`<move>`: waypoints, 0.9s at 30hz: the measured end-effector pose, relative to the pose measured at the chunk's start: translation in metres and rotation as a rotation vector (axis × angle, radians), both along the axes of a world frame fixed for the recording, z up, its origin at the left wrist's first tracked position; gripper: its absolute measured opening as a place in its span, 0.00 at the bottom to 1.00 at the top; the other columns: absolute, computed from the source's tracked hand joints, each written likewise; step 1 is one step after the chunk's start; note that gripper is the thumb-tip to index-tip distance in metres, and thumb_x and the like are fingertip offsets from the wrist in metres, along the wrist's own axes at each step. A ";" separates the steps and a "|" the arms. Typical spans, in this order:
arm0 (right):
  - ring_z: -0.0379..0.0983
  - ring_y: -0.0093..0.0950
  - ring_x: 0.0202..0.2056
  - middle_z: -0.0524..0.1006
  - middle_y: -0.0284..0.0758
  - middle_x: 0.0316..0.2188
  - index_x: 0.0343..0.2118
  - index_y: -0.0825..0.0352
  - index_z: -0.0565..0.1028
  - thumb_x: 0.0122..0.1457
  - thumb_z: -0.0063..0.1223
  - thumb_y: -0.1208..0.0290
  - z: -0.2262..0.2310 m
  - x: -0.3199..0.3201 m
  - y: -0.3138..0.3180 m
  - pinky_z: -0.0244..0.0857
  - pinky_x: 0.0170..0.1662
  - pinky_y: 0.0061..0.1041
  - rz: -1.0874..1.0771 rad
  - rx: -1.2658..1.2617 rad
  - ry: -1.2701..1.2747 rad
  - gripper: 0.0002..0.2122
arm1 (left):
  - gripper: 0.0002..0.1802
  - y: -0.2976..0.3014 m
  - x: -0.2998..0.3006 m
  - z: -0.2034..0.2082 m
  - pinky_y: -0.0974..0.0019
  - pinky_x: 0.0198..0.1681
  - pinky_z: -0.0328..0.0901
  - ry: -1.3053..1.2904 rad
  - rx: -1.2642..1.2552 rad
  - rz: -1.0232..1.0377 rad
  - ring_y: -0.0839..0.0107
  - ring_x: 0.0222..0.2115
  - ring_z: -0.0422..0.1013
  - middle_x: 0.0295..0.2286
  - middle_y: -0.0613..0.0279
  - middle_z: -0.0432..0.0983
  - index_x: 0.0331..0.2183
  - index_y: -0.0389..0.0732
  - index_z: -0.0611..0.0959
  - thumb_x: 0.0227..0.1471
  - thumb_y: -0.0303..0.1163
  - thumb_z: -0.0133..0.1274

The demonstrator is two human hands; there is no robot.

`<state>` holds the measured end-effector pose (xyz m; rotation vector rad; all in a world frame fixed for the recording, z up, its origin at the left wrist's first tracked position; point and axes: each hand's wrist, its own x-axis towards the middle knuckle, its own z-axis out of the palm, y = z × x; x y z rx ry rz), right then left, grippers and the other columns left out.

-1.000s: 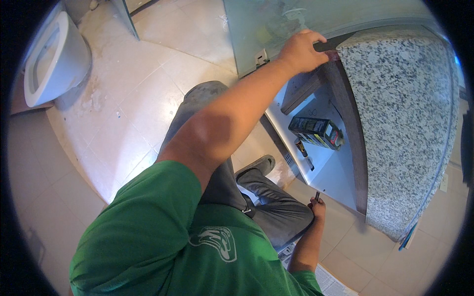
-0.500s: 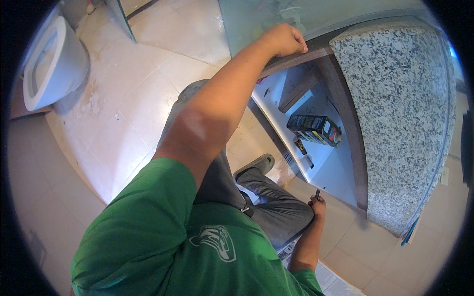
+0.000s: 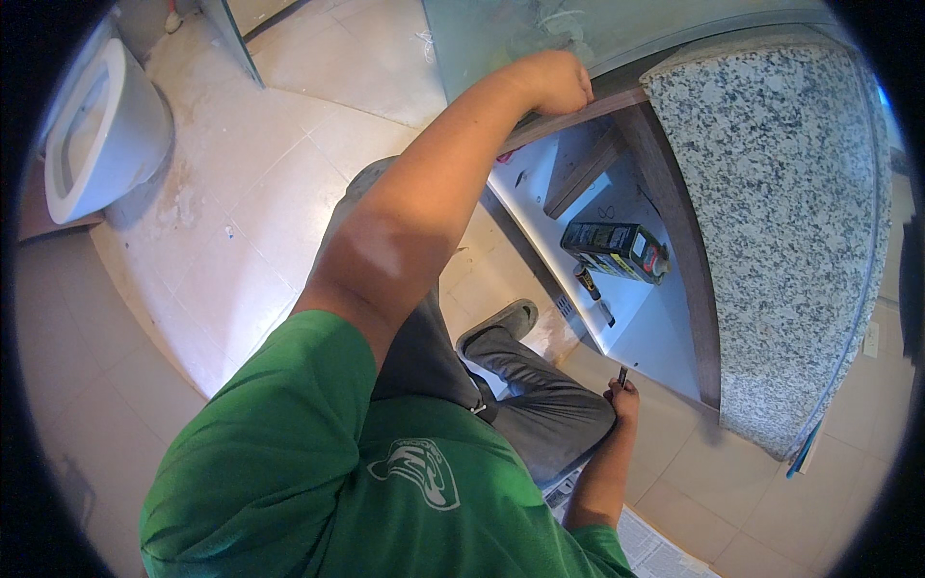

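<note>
My left hand point(image 3: 561, 83) is stretched far forward and closed at the wooden edge point(image 3: 588, 116) of an under-counter cabinet. Its curled fingers hide whatever they may hold. Low on the right, my right hand point(image 3: 624, 396) grips a slim dark tool point(image 3: 623, 377), too small to tell its kind, just outside the cabinet's near corner. Inside, on the white cabinet floor point(image 3: 655, 337), lies a dark rectangular can point(image 3: 612, 250) with a coloured label. Beside it are a small black-and-yellow tube or handle point(image 3: 586, 282) and a short dark piece point(image 3: 606, 314).
A speckled granite counter point(image 3: 771, 231) covers the cabinet's right side. Frosted glass point(image 3: 511, 48) stands beyond my left hand. A white toilet point(image 3: 120, 135) is at the far left on the tiled floor point(image 3: 241, 231). Newspaper point(image 3: 650, 549) lies below my right arm.
My left hand has shifted slightly left along the wooden edge. My right hand has barely moved, and the dark tool in it stands slightly further right.
</note>
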<state>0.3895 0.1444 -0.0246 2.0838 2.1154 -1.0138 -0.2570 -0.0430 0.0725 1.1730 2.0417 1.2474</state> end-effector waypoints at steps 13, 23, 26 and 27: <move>0.71 0.24 0.19 0.74 0.32 0.16 0.24 0.67 0.73 0.60 0.59 0.65 0.003 -0.005 0.000 0.64 0.24 0.26 0.027 0.007 -0.053 0.12 | 0.19 0.007 -0.003 -0.008 0.59 0.47 0.70 0.110 -0.165 -0.036 0.58 0.41 0.78 0.39 0.53 0.83 0.43 0.44 0.87 0.46 0.31 0.59; 0.68 0.23 0.17 0.71 0.31 0.15 0.23 0.65 0.70 0.60 0.59 0.66 0.009 -0.012 -0.007 0.62 0.22 0.25 -0.002 -0.005 -0.025 0.13 | 0.19 0.003 0.000 -0.011 0.57 0.46 0.70 0.120 -0.210 -0.042 0.56 0.40 0.78 0.38 0.51 0.83 0.42 0.44 0.87 0.45 0.28 0.53; 0.68 0.23 0.17 0.71 0.30 0.16 0.23 0.65 0.70 0.60 0.59 0.66 0.009 -0.010 -0.011 0.62 0.22 0.24 -0.015 -0.007 0.005 0.13 | 0.19 0.007 0.000 -0.014 0.57 0.45 0.70 0.170 -0.192 -0.065 0.56 0.39 0.78 0.38 0.51 0.83 0.41 0.44 0.87 0.45 0.28 0.52; 0.68 0.23 0.18 0.71 0.30 0.17 0.23 0.65 0.70 0.60 0.59 0.66 0.006 -0.012 -0.011 0.62 0.22 0.25 -0.016 -0.007 0.007 0.13 | 0.19 0.009 -0.002 -0.017 0.57 0.45 0.70 0.196 -0.188 -0.082 0.56 0.39 0.78 0.37 0.51 0.83 0.41 0.44 0.87 0.45 0.29 0.52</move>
